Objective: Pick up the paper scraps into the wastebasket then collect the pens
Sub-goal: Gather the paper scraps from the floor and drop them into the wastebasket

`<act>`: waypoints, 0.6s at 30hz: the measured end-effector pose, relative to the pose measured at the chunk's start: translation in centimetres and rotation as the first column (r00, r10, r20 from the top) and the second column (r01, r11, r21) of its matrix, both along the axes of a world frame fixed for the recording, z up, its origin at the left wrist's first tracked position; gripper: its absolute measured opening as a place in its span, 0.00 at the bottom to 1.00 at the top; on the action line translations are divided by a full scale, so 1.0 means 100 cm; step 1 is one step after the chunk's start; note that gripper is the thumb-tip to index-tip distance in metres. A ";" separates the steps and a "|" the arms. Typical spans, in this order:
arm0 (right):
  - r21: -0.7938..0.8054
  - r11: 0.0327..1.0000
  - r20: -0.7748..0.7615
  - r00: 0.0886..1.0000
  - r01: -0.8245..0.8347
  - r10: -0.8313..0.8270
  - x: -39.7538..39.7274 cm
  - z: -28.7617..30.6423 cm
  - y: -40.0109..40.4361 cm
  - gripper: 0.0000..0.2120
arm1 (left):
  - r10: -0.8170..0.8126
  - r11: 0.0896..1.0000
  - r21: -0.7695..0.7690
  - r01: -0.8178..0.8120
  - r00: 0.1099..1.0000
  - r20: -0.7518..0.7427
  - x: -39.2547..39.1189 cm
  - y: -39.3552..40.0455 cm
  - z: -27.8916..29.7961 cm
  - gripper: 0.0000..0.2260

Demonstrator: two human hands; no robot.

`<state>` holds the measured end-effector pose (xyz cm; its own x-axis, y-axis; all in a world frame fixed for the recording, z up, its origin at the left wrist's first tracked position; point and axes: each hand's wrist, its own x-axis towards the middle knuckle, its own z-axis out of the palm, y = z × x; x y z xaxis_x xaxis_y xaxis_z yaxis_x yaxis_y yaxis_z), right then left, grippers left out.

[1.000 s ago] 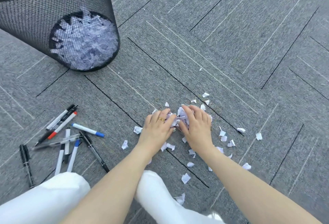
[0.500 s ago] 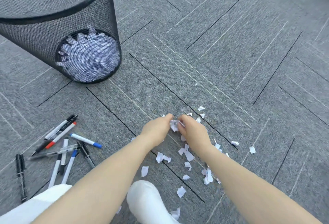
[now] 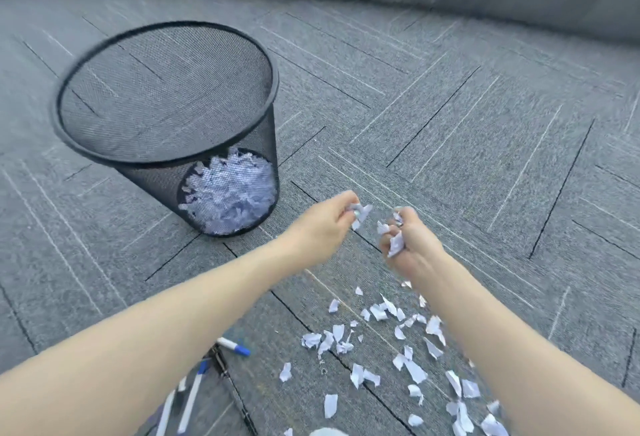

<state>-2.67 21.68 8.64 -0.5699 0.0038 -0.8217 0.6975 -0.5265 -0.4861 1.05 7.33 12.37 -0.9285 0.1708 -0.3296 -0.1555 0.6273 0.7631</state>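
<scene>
Both hands raised above floor point(image 3: 450, 96): left hand point(image 3: 322, 224) and right hand point(image 3: 410, 245) each clutching paper scraps point(image 3: 394, 245). More loose scraps point(image 3: 408, 366) near right. Mesh wastebasket point(image 3: 166, 96) far left, scraps inside. Pens point(image 3: 232, 345) near left, partly under left arm.

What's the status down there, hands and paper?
Left hand and right hand both gripping paper scraps, raised near the wastebasket. Many loose scraps on the carpet. Pens uncollected. Nothing blocking.
</scene>
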 end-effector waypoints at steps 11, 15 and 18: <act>-0.170 0.941 -0.379 0.901 -0.293 0.212 -0.059 0.157 -0.151 0.12 | 0.512 0.859 0.176 -0.482 0.781 -0.357 -0.038 -0.112 0.139 0.07; -0.085 0.913 -0.375 0.862 -0.398 0.341 -0.065 0.166 -0.189 0.13 | 0.712 0.700 0.179 -0.692 0.654 -0.255 -0.043 -0.156 0.132 0.07; -0.030 0.903 -0.351 0.850 -0.429 0.392 -0.067 0.163 -0.203 0.13 | 0.788 0.615 0.147 -0.775 0.597 -0.152 -0.045 -0.175 0.112 0.08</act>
<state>-9.35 1.41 24.92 -0.7370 -0.3644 -0.5692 0.6704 -0.2874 -0.6840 -3.44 -10.15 23.57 -0.7555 -0.6364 -0.1554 -0.4185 0.2864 0.8619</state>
